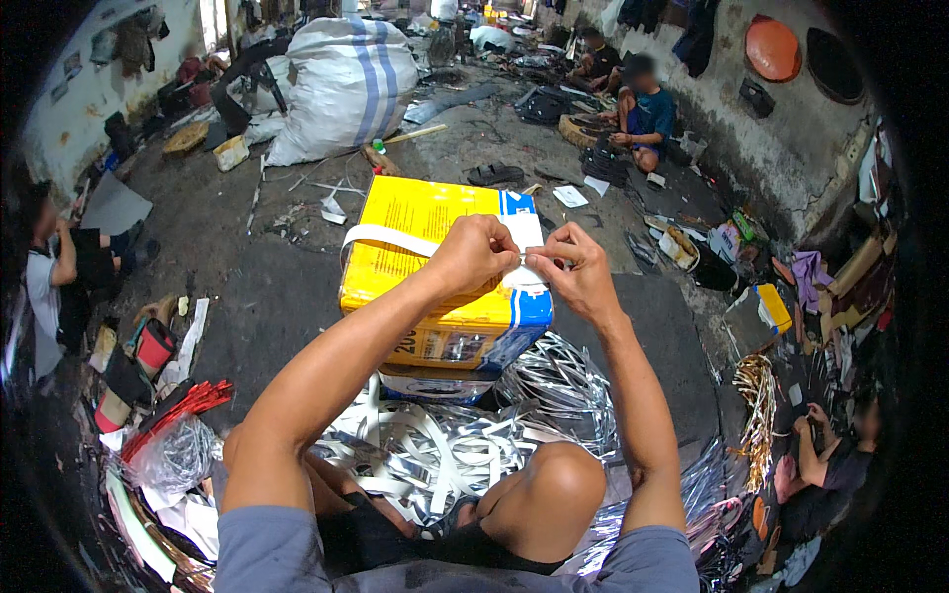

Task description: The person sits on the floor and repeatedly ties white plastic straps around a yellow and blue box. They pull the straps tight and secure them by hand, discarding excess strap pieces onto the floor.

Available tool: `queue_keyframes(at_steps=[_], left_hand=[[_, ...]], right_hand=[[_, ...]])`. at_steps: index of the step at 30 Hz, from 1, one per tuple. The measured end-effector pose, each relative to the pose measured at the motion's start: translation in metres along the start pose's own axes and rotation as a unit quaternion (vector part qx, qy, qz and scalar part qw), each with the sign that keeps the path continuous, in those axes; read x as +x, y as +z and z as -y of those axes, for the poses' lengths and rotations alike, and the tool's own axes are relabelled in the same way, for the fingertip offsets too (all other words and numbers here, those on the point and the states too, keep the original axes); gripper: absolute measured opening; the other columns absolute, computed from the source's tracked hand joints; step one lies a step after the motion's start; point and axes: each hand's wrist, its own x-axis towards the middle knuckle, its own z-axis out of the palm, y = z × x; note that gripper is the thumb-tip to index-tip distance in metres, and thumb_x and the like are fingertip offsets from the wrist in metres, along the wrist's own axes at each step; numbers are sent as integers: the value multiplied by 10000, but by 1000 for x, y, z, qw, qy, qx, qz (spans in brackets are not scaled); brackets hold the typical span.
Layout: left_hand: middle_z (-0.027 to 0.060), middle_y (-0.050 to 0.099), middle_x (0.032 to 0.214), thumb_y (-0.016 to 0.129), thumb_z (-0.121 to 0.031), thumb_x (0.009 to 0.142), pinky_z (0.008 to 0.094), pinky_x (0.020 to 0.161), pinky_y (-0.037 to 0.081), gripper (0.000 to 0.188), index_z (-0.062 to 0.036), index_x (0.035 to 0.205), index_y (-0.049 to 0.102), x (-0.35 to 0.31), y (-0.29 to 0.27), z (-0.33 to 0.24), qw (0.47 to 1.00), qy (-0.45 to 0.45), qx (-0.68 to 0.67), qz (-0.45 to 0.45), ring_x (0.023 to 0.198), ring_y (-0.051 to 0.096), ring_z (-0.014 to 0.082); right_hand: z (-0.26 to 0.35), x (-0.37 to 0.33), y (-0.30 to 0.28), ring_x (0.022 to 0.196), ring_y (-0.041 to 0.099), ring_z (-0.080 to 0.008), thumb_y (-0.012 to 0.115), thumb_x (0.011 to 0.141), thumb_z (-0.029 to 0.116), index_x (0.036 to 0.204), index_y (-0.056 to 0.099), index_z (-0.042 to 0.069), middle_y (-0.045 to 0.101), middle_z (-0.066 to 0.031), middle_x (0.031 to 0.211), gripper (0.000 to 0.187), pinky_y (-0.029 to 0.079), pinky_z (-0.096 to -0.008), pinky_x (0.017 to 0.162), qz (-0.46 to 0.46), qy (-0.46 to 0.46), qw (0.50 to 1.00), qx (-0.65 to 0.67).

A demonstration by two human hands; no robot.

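Left hand (469, 257): fingers pinch white strip (384, 234) | Right hand (577, 274): fingers narrow, meeting left fingertips; what they hold, I cannot tell | Strip: looped above yellow-blue box (407, 205) | Silvery strips (565, 383): heaped near box

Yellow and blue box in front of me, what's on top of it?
A white strip curves over the box toward the left hand. The right hand is beside it, over the box's right end. Whatever lies beneath the hands and left forearm is covered.
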Motion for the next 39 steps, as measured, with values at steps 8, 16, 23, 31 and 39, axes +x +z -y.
queue_keyframes(at_steps=[8, 16, 23, 31, 39], left_hand=[[200, 744, 818, 734, -107, 790, 395, 730, 583, 138, 18, 833, 771, 2, 4, -4, 999, -4, 35, -38, 748, 740, 312], [172, 750, 769, 759, -118, 762, 360, 667, 566, 131, 12, 780, 771, 29, -2, 1, 984, 59, 164, 42, 658, 717, 238], [156, 743, 759, 761, -125, 786, 360, 676, 570, 131, -1, 822, 779, 29, -1, 4, 996, 59, 41, 60, 678, 711, 223], [117, 712, 761, 776, -108, 812, 338, 663, 534, 143, 23, 785, 726, 20, 22, 2, 998, 70, 7, -1, 698, 668, 183], [165, 714, 770, 756, -123, 799, 355, 657, 559, 141, 17, 807, 750, 21, 21, -4, 995, 102, 12, 5, 686, 706, 254]], right_hand=[[-10, -2, 26, 670, 572, -139, 788, 847, 104, 883, 753, 10, 600, -56, 820, 106, 471, -285, 602, -73, 47, 992, 88], [-30, 5, 40, 653, 421, -33, 753, 825, 51, 1009, 616, 77, 452, 82, 741, 230, 353, -221, 558, -48, 208, 938, 273], [-29, -14, 49, 626, 437, -63, 697, 999, 304, 815, 566, 51, 512, 37, 701, 339, 354, -282, 538, -105, 216, 938, 248], [-28, -24, 41, 461, 383, -37, 607, 1059, 267, 839, 520, 132, 451, 48, 640, 272, 281, -227, 377, -38, 333, 770, 543], [-20, -10, 20, 458, 478, -90, 605, 1027, 499, 874, 586, 113, 521, 16, 646, 416, 368, -266, 367, -8, 418, 708, 569]])
